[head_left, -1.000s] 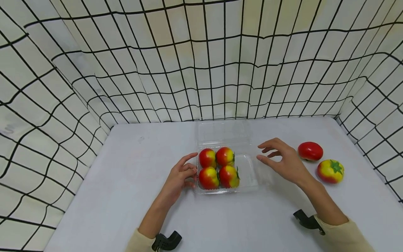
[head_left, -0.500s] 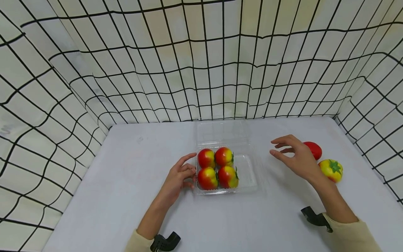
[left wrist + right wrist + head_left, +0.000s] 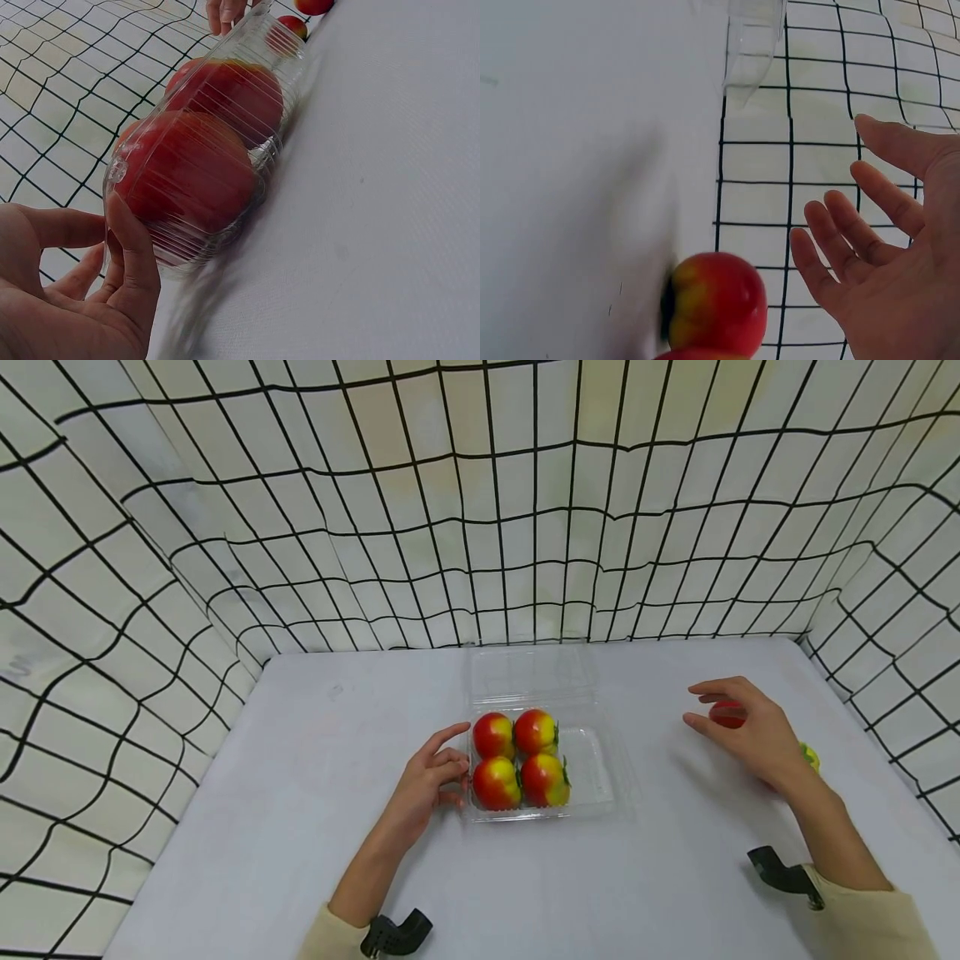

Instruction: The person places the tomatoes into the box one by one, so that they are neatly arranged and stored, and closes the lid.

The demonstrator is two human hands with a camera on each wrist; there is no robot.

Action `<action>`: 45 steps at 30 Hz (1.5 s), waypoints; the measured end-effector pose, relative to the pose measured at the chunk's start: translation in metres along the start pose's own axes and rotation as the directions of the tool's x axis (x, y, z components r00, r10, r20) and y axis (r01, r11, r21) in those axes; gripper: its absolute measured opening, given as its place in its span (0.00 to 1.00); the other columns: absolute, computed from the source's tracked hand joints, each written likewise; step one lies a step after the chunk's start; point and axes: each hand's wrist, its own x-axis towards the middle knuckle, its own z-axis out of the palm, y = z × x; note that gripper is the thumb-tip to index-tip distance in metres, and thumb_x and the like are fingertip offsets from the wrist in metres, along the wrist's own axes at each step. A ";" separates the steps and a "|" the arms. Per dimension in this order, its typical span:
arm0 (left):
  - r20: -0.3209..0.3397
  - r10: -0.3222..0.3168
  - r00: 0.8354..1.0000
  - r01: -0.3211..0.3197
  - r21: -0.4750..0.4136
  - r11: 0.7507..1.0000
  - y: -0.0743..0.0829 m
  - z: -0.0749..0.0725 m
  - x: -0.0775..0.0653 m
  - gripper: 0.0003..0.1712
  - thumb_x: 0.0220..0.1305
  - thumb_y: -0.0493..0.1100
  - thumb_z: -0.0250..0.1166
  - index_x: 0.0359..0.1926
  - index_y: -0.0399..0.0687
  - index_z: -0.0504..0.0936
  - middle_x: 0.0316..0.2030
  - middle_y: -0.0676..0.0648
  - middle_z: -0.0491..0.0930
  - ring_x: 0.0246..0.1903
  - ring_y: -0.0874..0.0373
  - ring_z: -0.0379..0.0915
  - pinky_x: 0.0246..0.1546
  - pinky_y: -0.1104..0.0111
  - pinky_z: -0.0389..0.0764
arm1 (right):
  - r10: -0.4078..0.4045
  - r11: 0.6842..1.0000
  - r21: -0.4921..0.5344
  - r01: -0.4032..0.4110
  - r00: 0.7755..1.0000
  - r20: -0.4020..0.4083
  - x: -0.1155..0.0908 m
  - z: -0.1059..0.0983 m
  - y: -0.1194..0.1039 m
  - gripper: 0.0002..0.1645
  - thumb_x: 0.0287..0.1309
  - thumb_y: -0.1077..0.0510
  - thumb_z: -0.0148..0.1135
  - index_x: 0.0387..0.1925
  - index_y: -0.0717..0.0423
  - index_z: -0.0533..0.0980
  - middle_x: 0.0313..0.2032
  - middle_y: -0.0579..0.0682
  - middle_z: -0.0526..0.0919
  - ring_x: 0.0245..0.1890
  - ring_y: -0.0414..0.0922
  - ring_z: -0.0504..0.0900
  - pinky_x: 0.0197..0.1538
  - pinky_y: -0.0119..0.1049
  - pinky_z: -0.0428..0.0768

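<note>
A clear plastic clamshell container (image 3: 591,768) stands mid-table with its lid (image 3: 532,672) folded back. Several red and yellow tomatoes (image 3: 495,783) fill its left and middle part; its right side holds none. My left hand (image 3: 431,781) is at the left wall; in the left wrist view its fingers (image 3: 135,255) pinch the container's rim. To the right, my right hand (image 3: 753,735) hovers with spread fingers, holding nothing. Behind its fingers shows a red tomato (image 3: 726,714); another tomato (image 3: 810,757) is mostly hidden by the hand. The right wrist view shows one tomato (image 3: 724,304) below the fingers.
Black netting (image 3: 525,539) over pale walls encloses the back and both sides of the white table (image 3: 300,793). A black wrist camera mount (image 3: 397,935) sits at the left sleeve, and another mount (image 3: 783,872) at the right.
My right hand has moved right, away from the container and over the two loose tomatoes, covering more of them. My left hand stays at the container's left edge.
</note>
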 end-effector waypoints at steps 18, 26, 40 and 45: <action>-0.003 0.003 1.000 -0.003 -0.002 1.000 -0.002 -0.001 0.001 0.29 0.76 0.38 0.56 0.75 0.60 0.68 0.35 0.52 0.79 0.30 0.58 0.75 0.30 0.72 0.84 | 0.102 0.994 -0.045 -0.098 0.988 0.112 0.001 -0.032 0.042 0.36 0.65 0.47 0.71 0.69 0.56 0.71 0.67 0.67 0.71 0.63 0.72 0.71 0.40 0.14 0.68; -0.005 0.004 1.000 -0.004 -0.002 1.000 -0.001 0.000 0.000 0.29 0.76 0.38 0.56 0.75 0.60 0.68 0.34 0.54 0.79 0.30 0.59 0.75 0.29 0.72 0.84 | 0.071 0.996 -0.063 -0.064 0.991 0.116 0.002 -0.036 0.058 0.36 0.61 0.51 0.74 0.67 0.58 0.72 0.65 0.67 0.71 0.64 0.69 0.68 0.42 0.07 0.62; -0.008 0.007 1.000 -0.007 0.002 1.000 -0.001 0.000 -0.001 0.29 0.76 0.38 0.56 0.74 0.61 0.69 0.34 0.54 0.79 0.30 0.59 0.75 0.29 0.72 0.84 | 0.116 0.990 -0.099 -0.097 0.973 0.201 0.003 -0.039 0.078 0.45 0.58 0.54 0.76 0.71 0.66 0.65 0.67 0.75 0.65 0.61 0.75 0.67 0.50 0.39 0.88; -0.007 0.007 1.000 -0.007 0.001 1.000 -0.001 0.000 -0.001 0.29 0.76 0.38 0.56 0.74 0.61 0.69 0.35 0.53 0.79 0.30 0.58 0.75 0.30 0.72 0.84 | 0.124 0.990 -0.095 -0.104 0.964 0.237 0.003 -0.039 0.082 0.47 0.60 0.53 0.75 0.73 0.68 0.62 0.67 0.77 0.66 0.60 0.76 0.69 0.57 0.72 0.79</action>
